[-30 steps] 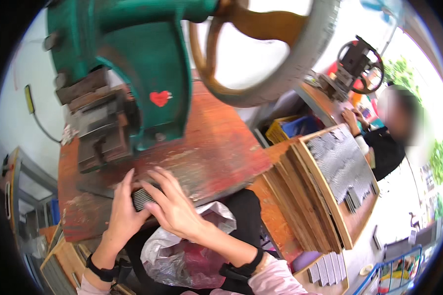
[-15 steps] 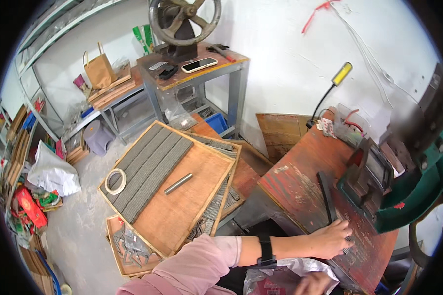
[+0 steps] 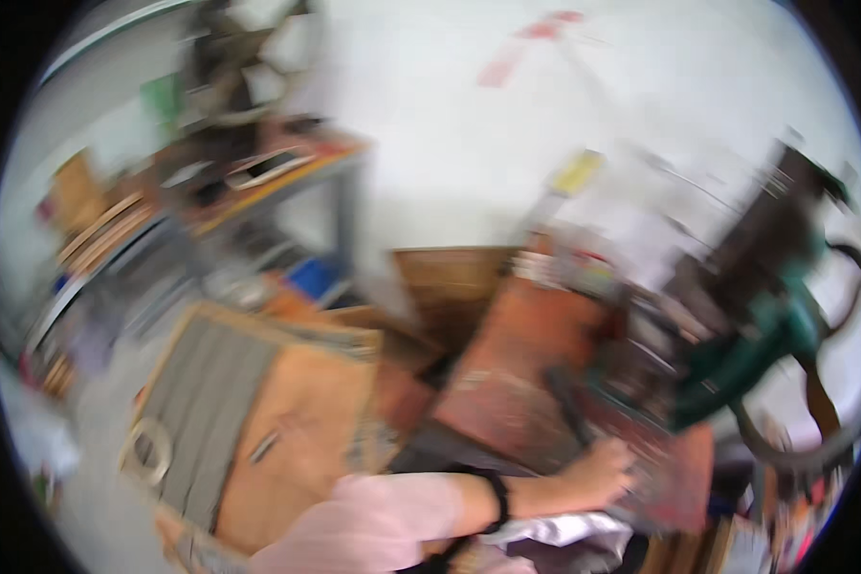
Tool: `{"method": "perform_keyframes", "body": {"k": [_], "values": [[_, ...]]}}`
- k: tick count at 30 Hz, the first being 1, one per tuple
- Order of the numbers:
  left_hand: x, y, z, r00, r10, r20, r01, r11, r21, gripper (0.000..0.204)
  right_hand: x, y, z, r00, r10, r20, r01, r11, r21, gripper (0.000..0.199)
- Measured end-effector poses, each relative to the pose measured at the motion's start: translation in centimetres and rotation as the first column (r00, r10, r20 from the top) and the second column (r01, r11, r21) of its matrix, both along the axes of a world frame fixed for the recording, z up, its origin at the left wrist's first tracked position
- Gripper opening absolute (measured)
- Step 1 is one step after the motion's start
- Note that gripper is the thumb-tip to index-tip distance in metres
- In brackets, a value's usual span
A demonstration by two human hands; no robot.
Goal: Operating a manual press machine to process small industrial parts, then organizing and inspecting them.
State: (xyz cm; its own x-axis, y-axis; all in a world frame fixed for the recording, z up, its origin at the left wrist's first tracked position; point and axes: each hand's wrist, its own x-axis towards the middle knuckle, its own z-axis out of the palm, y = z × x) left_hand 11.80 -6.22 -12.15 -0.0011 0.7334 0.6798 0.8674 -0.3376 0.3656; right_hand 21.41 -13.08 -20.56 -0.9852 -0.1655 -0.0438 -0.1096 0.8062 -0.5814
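The picture is smeared by motion. My left hand (image 3: 598,474), with a black band at the wrist and a pink sleeve, reaches across to the worn red-brown bench top (image 3: 507,373). Its fingers are curled at the near end of a long dark bar (image 3: 568,407), which lies on the bench pointing away from me. My right hand (image 3: 509,564) shows only as a blurred patch at the lower edge, by a silvery plastic bag (image 3: 564,528); its fingers cannot be made out. Beyond the bar stands a green and dark metal machine (image 3: 737,383).
To the left, a wooden tray (image 3: 301,430) holds grey ribbed strips (image 3: 206,402), a tape roll (image 3: 150,452) and a short metal rod (image 3: 263,447). Farther back, a phone (image 3: 268,168) lies on a stand below a handwheel (image 3: 239,67). A yellow-headed lamp (image 3: 578,173) rises behind the bench.
My view has swung right, so the scene sits farther left and is blurred. My left hand stays at the bar's end. My right hand has dropped mostly out of the picture.
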Motion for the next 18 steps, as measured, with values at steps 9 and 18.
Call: {"method": "perform_keyframes", "body": {"k": [9, 18], "values": [[-1.5, -0.8, 1.9, 0.999, -0.046, -0.019, 0.045, 0.996, -0.083, 0.034, -1.5, -2.0, -0.9, 0.979, -0.142, -0.143, 0.115, 0.977, -0.181, 0.027], [-1.4, -0.2, 1.6, 0.999, 0.029, 0.038, -0.021, 0.981, -0.195, 0.051, -5.1, -11.7, 1.0, 0.912, 0.177, -0.37, -0.248, 0.956, -0.155, 0.025]]}}
